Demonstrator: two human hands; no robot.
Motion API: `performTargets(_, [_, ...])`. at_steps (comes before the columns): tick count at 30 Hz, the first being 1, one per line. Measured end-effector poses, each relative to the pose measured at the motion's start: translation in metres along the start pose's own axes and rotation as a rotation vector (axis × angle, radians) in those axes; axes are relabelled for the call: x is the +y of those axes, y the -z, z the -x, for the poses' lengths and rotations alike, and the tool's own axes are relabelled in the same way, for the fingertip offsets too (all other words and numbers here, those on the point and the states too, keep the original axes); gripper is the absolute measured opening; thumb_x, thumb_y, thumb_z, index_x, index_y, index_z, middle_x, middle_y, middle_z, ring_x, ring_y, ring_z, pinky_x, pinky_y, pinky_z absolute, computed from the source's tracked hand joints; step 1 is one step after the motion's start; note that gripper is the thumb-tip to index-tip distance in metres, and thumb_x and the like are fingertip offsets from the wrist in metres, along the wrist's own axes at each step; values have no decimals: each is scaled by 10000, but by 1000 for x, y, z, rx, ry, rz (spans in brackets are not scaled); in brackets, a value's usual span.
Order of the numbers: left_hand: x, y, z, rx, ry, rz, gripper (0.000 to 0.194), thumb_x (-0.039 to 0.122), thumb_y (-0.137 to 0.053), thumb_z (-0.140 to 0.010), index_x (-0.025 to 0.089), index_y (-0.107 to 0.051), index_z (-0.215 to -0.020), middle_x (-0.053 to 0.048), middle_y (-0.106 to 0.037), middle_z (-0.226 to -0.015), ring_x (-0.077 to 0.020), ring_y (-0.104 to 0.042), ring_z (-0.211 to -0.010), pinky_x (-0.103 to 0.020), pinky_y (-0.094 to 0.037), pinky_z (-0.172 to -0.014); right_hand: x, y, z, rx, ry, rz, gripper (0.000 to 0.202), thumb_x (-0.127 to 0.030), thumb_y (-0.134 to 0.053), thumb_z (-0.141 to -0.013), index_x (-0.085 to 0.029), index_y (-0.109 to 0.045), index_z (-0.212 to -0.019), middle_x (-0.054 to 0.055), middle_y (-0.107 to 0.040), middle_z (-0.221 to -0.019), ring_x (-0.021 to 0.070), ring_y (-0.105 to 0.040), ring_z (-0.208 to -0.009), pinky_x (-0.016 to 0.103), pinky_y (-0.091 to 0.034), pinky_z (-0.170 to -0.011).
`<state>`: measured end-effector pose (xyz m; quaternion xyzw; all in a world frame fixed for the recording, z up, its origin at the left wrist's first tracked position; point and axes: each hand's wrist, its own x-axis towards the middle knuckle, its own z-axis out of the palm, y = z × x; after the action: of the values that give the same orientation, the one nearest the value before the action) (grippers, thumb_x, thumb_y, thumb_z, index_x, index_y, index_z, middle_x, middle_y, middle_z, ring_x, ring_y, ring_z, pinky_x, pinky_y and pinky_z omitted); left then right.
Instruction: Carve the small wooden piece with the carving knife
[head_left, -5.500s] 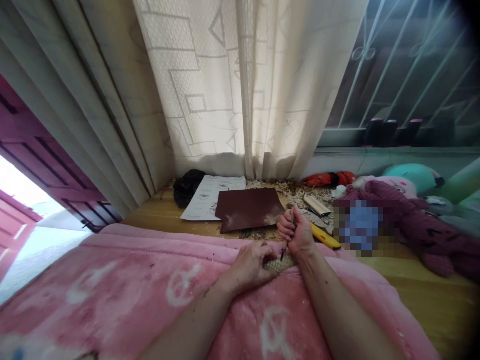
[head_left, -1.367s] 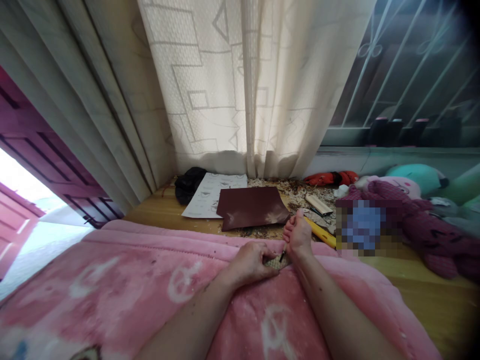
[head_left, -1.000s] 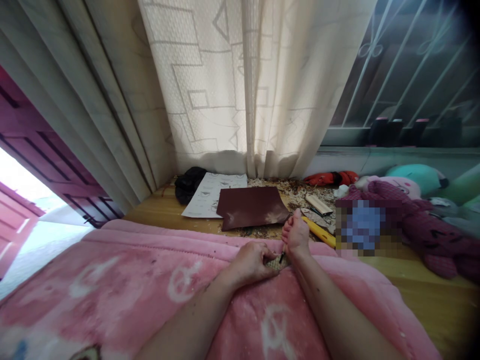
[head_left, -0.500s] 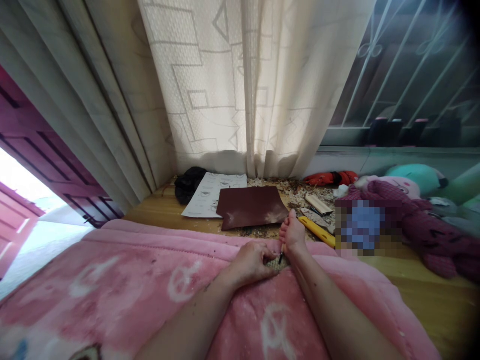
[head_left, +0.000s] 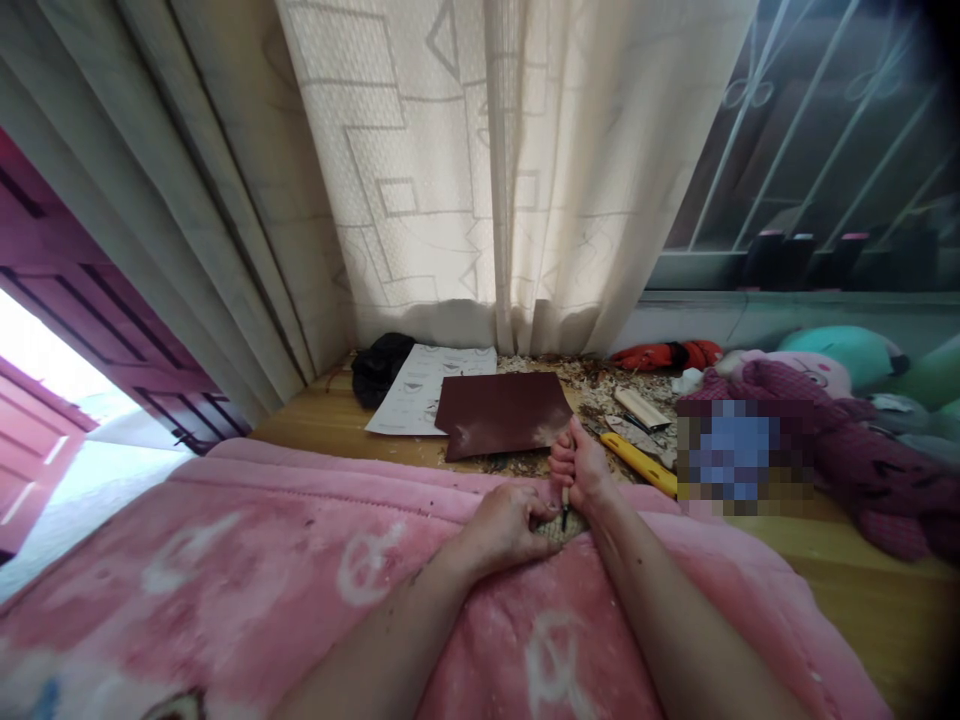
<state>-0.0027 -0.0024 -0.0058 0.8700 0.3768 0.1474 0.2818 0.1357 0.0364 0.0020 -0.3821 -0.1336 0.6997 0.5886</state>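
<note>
On the pink blanket [head_left: 285, 570], my left hand [head_left: 506, 525] is closed on the left side of a small tan-green piece with a textured, patterned surface [head_left: 570, 528]. My right hand [head_left: 585, 465] makes a fist around a slim hand tool [head_left: 565, 507] with a pale handle and a thin dark tip. The tip points down onto the patterned piece or just over it; contact is not clear. Most of the handle is hidden inside my fist. Part of the piece lies behind my fingers and right wrist.
A dark brown sheet [head_left: 502, 415] overlaps a printed white sheet [head_left: 412, 390] beside a black bag [head_left: 379, 370]. Wood shavings [head_left: 592, 380] litter the wooden surface. A yellow-handled cutter [head_left: 641, 465], a pale block [head_left: 641, 408] and plush toys [head_left: 847, 450] are at right. Curtains [head_left: 427, 150] hang behind.
My right fist and the tool have shifted slightly left relative to the brown sheet, and the tool stands more upright. More of the patterned piece shows. My left hand keeps its hold.
</note>
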Motion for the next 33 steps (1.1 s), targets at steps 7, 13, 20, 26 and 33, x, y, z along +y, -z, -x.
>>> performTargets(7, [1, 1, 0, 12, -5, 47, 134, 250, -617, -638, 144, -550, -593, 44, -450, -568, -84, -407, -572, -215, -245, -534, -6, 6, 5, -49, 19, -54, 427, -491, -364, -850, -194, -282, -555, -105, -173, -381, 43, -72, -305, 131, -65, -273])
performTargets(13, [3, 2, 0, -2, -21, 74, 113, 219, -581, -651, 138, -541, -582, 54, -407, -545, -73, -359, -550, -217, -218, -516, -9, 7, 8, 43, 137, -148, 423, -477, -314, -871, -194, -292, -556, -101, -173, -376, 51, -81, -291, 146, -63, -270])
performTargets(20, [5, 3, 0, -19, 28, 91, 111, 239, -597, -645, 142, -638, -679, 44, -490, -579, -86, -401, -571, -210, -232, -520, -8, 5, 9, 142, 215, -102, 426, -503, -352, -845, -200, -268, -558, -102, -196, -355, 51, -92, -280, 155, -80, -271])
performTargets(26, [3, 2, 1, -6, 39, 99, 130, 248, -612, -640, 147, -661, -706, 47, -504, -585, -88, -412, -572, -211, -242, -521, -6, 1, 12, 201, 285, -61, 431, -533, -381, -821, -202, -272, -566, -106, -212, -360, 45, -111, -274, 160, -83, -273])
performTargets(33, [5, 4, 0, -24, 65, 58, 151, 257, -635, -629, 157, -667, -737, 30, -564, -654, -108, -464, -625, -208, -259, -535, 0, -4, 13, 269, 397, 12, 445, -576, -417, -784, -205, -285, -576, -107, -238, -364, 42, -146, -270, 166, -84, -274])
